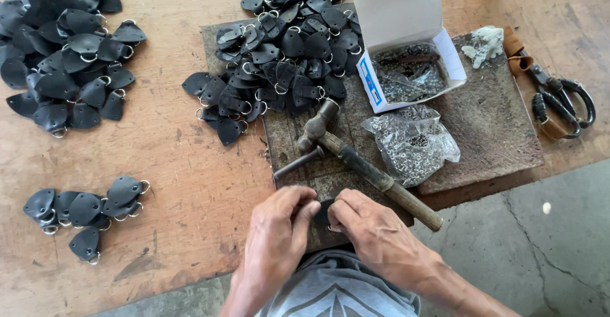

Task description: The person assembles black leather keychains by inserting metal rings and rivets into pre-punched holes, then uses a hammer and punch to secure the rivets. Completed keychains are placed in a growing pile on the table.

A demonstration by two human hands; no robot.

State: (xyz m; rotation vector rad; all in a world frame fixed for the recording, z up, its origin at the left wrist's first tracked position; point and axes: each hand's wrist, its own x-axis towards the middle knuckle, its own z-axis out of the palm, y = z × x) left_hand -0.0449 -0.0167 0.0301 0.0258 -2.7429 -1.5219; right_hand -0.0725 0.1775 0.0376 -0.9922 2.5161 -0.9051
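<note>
Head view: left hand (277, 228) and right hand (372, 231) each hold a closed grip on one black leather tab (323, 214) at the worktop (184, 164) front edge, just below the hammer (356, 159).

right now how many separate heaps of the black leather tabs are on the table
3: a big heap top left, a heap at top centre beside the white box, a small cluster lower left. One more tab sits between both hands.
</note>
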